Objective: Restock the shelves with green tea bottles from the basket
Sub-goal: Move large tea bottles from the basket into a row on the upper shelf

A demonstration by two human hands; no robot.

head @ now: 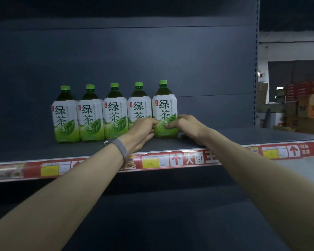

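Several green tea bottles with green caps and white-green labels stand upright in a row on the dark shelf [225,138]. The rightmost bottle [164,107] stands at the end of the row, and both hands hold its lower part. My left hand [142,132] grips it from the left, partly covering the neighbouring bottle [139,105]. My right hand [186,126] grips it from the right, fingers curled onto the label. The basket is out of view.
The shelf's front edge carries a red price strip [194,159] with yellow tags. A grey back panel [152,60] rises behind the bottles. Right of the row the shelf runs on. Stacked cardboard boxes [308,105] stand beyond the upright at far right. A lower shelf [170,223] lies below.
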